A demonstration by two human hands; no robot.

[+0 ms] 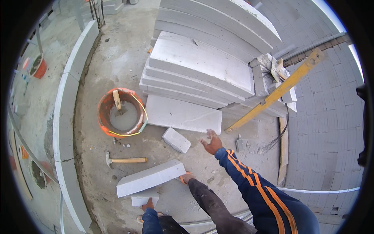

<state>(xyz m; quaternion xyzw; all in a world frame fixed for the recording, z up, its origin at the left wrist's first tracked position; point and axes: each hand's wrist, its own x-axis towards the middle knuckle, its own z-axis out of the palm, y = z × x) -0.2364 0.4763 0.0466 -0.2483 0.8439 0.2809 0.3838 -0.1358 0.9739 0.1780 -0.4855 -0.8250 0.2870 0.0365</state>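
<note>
My left hand (148, 204) is closed at the near edge of a small white block piece (140, 200), its thumb showing on top and the other fingers hidden. Just beyond that piece, a long white lightweight block (152, 177) lies at a slant beside my foot. My right hand (212, 142) is stretched forward, fingers apart and holding nothing. It hovers near the close right corner of a flat white block (183, 113) at the foot of the stack. A short block offcut (176, 140) lies on the floor to its left.
An orange bucket (102, 124) of grey mortar holds a wooden-handled tool (117, 100). A claw hammer (128, 160) lies below it. Stacked white blocks (202, 64) rise ahead, with a yellow spirit level (272, 95) leaning at their right. A low block wall (65, 101) runs along the left.
</note>
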